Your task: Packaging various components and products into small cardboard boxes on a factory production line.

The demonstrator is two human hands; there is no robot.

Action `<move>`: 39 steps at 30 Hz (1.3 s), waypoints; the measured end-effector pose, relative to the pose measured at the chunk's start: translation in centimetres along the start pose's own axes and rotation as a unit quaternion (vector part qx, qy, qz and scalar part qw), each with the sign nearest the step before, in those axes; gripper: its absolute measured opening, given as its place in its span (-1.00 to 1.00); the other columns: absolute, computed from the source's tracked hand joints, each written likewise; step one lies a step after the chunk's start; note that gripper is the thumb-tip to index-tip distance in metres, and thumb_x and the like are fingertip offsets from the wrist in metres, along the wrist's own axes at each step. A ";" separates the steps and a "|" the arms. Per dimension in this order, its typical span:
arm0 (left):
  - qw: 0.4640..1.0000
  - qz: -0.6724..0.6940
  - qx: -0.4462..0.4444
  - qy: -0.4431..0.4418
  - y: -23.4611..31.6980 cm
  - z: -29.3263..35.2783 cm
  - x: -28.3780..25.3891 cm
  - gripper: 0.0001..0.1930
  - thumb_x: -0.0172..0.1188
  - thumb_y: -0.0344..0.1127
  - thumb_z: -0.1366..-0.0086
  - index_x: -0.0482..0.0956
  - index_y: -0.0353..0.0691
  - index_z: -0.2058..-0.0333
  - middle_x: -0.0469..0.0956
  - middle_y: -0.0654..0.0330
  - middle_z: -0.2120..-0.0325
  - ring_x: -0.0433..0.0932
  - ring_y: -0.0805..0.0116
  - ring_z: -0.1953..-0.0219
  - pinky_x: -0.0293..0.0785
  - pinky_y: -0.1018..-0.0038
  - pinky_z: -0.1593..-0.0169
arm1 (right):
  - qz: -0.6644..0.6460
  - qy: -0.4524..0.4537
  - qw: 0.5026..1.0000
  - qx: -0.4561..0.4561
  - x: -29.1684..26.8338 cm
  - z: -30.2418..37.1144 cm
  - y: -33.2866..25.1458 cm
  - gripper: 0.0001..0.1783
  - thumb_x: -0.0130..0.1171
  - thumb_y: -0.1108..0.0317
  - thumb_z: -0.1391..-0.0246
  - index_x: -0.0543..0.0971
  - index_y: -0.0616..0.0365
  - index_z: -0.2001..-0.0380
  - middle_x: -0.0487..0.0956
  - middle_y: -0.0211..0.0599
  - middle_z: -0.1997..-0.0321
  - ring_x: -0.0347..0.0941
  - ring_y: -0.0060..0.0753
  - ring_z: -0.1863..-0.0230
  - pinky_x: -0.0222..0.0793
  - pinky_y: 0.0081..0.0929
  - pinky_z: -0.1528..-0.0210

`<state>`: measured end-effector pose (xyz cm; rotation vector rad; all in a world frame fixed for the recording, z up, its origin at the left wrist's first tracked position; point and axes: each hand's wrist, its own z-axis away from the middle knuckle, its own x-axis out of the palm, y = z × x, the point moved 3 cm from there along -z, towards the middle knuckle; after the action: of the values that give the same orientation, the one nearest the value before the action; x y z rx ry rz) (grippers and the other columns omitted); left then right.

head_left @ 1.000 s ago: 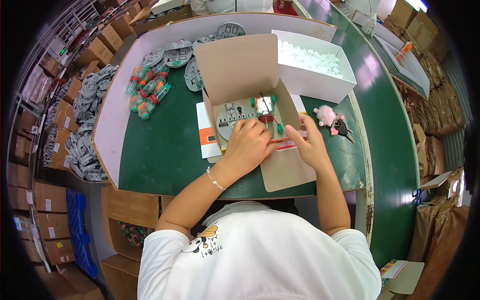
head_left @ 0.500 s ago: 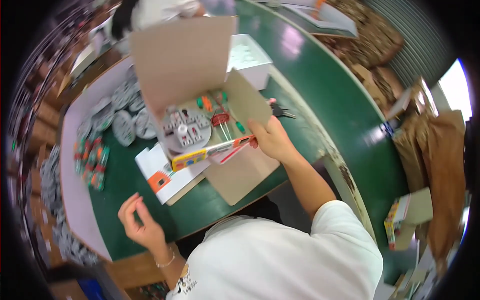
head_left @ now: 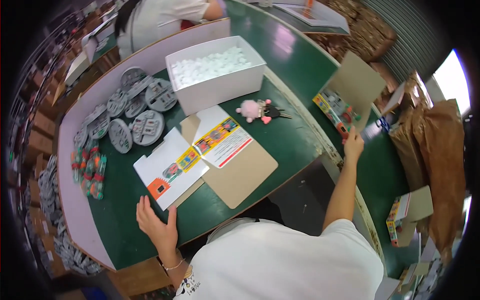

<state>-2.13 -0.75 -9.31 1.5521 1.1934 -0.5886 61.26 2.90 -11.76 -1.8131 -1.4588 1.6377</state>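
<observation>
An open cardboard box (head_left: 356,85) is gripped by the right hand (head_left: 353,145) past the worktop (head_left: 120,235)'s right edge; the left hand (head_left: 159,227) is held empty, fingers parted, near the front edge.

Keys (head_left: 273,112) with a pink plush charm (head_left: 249,109) lie on the green worktable (head_left: 297,140), while beyond its pale partition (head_left: 200,34) a co-worker (head_left: 160,22) in white bends forward. Brown paper (head_left: 362,32) is heaped near a grey roller shutter (head_left: 412,37) at right; cardboard cartons (head_left: 41,141) line the left.
</observation>
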 end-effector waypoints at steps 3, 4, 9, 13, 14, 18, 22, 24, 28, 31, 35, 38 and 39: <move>1.000 -0.023 -0.014 -0.004 0.1 0.2 -0.1 -0.30 0.29 -0.10 -0.16 0.29 -0.32 -0.20 0.23 -0.06 -0.24 0.12 -0.10 -0.31 -0.03 0.05 -0.31 | -0.003 0.115 0.987 -0.113 -0.3 0.7 -0.4 -0.64 0.16 0.11 -0.17 0.62 0.26 0.34 0.60 -0.19 0.52 0.51 -0.24 0.51 0.38 -0.32 0.34; 1.000 -0.020 -0.016 -0.013 0.2 0.2 -0.1 -0.31 0.29 -0.10 -0.17 0.29 -0.31 -0.20 0.22 -0.06 -0.25 0.11 -0.10 -0.31 -0.04 0.05 -0.32 | -0.010 0.100 0.988 -0.120 -0.1 1.9 -2.6 -0.64 0.16 0.11 -0.17 0.62 0.26 0.34 0.60 -0.19 0.52 0.51 -0.24 0.51 0.38 -0.32 0.34; 0.999 -0.014 -0.015 -0.029 0.4 -0.4 -0.1 -0.32 0.27 -0.13 -0.18 0.28 -0.26 -0.22 0.20 -0.06 -0.26 0.09 -0.09 -0.33 -0.05 0.05 -0.33 | -0.202 0.008 0.947 -0.251 1.5 10.4 -13.9 -0.83 0.17 0.38 -0.14 0.60 0.21 0.23 0.56 -0.28 0.25 0.45 -0.31 0.32 0.38 -0.47 0.25; 0.999 -0.010 -0.016 -0.035 -0.1 -0.2 -0.2 -0.33 0.24 -0.16 -0.20 0.27 -0.26 -0.24 0.17 -0.06 -0.28 0.06 -0.10 -0.34 -0.08 0.04 -0.34 | -0.208 -0.320 0.826 -0.415 5.3 18.7 -21.0 -0.82 0.19 0.44 -0.10 0.62 0.13 0.20 0.60 -0.30 0.12 0.52 -0.35 0.19 0.41 -0.50 0.16; 0.999 -0.008 -0.014 -0.038 -0.1 -0.3 -0.2 -0.34 0.23 -0.17 -0.21 0.27 -0.26 -0.24 0.16 -0.05 -0.29 0.05 -0.10 -0.35 -0.09 0.04 -0.35 | -0.191 -0.326 0.797 -0.472 5.8 20.2 -22.0 -0.81 0.22 0.40 -0.08 0.62 0.15 0.21 0.60 -0.25 0.11 0.53 -0.29 0.15 0.43 -0.43 0.14; 0.996 0.027 -0.010 -0.082 -0.9 -0.6 -0.6 -0.19 0.32 -0.08 -0.13 0.20 -0.33 -0.26 0.08 -0.09 -0.32 -0.02 -0.12 -0.38 -0.14 0.03 -0.37 | -0.078 -0.439 0.698 -0.560 7.3 23.2 -23.9 -0.74 0.27 0.28 -0.04 0.62 0.21 0.24 0.59 -0.16 0.06 0.53 -0.15 0.11 0.44 -0.30 0.09; 0.990 0.004 -0.015 -0.138 -1.0 -2.7 -1.9 0.04 0.44 0.05 0.05 0.13 -0.44 -0.27 0.01 -0.16 -0.34 -0.10 -0.12 -0.40 -0.18 0.02 -0.39 | 0.103 -0.559 0.624 -0.536 9.0 25.5 -28.5 -0.64 0.28 0.15 -0.02 0.60 0.25 0.26 0.56 -0.12 0.00 0.51 -0.08 0.08 0.44 -0.27 0.06; 0.988 -0.017 -0.033 -0.152 -0.9 -3.9 -1.7 0.11 0.47 0.08 0.12 0.11 -0.46 -0.27 0.00 -0.18 -0.34 -0.10 -0.12 -0.41 -0.18 0.03 -0.39 | 0.169 -0.588 0.600 -0.516 11.0 27.1 -29.9 -0.60 0.29 0.10 -0.02 0.59 0.26 0.27 0.55 -0.11 -0.02 0.50 -0.07 0.07 0.43 -0.27 0.05; 0.983 -0.042 -0.051 -0.169 -1.2 -5.0 -0.5 0.24 0.55 0.12 0.29 0.07 -0.46 -0.27 -0.01 -0.21 -0.34 -0.12 -0.12 -0.41 -0.19 0.06 -0.40 | -0.021 -0.454 0.649 -0.610 15.2 31.3 -30.1 -0.60 0.27 0.07 -0.05 0.56 0.24 0.33 0.60 -0.08 0.20 0.53 -0.05 0.26 0.45 -0.24 0.15; 0.986 -0.007 -0.054 -0.156 -1.3 -4.7 0.0 0.24 0.58 0.08 0.35 0.10 -0.39 -0.27 0.00 -0.21 -0.33 -0.13 -0.12 -0.41 -0.19 0.09 -0.41 | -0.014 -0.432 0.688 -0.583 16.2 32.5 -29.9 -0.61 0.27 0.09 -0.07 0.53 0.26 0.34 0.61 -0.11 0.35 0.54 -0.12 0.38 0.46 -0.26 0.22; 0.996 0.025 -0.032 -0.085 -0.7 -4.9 -0.9 0.13 0.58 -0.06 0.21 0.08 -0.43 -0.25 0.15 -0.17 -0.26 0.12 -0.05 -0.33 0.01 0.09 -0.36 | -0.118 -0.574 0.709 -0.391 16.8 30.9 -30.0 -0.68 0.22 0.19 -0.16 0.48 0.29 0.35 0.55 -0.27 0.53 0.44 -0.40 0.61 0.40 -0.42 0.46; 0.804 0.545 -0.216 -0.098 -2.3 -5.6 -0.9 -0.11 0.51 -0.27 0.05 0.19 -0.38 -0.21 0.35 -0.06 -0.13 0.34 0.12 -0.19 0.26 0.17 -0.25 | -0.131 -0.697 0.648 -0.278 12.2 29.8 -32.4 -0.76 0.13 0.30 -0.24 0.45 0.30 0.36 0.51 -0.43 0.57 0.31 -0.69 0.66 0.20 -0.61 0.63; 0.804 0.545 -0.217 -0.097 -2.4 -5.6 -1.5 -0.11 0.51 -0.27 0.05 0.19 -0.38 -0.21 0.35 -0.06 -0.13 0.34 0.12 -0.19 0.26 0.17 -0.25 | -0.130 -0.697 0.648 -0.278 11.2 29.4 -32.9 -0.76 0.13 0.30 -0.24 0.45 0.30 0.36 0.51 -0.43 0.57 0.31 -0.69 0.66 0.20 -0.61 0.63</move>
<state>-5.97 3.77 -7.24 1.4368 0.1102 0.2892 18.46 14.93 -2.09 0.0570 -2.7904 2.6905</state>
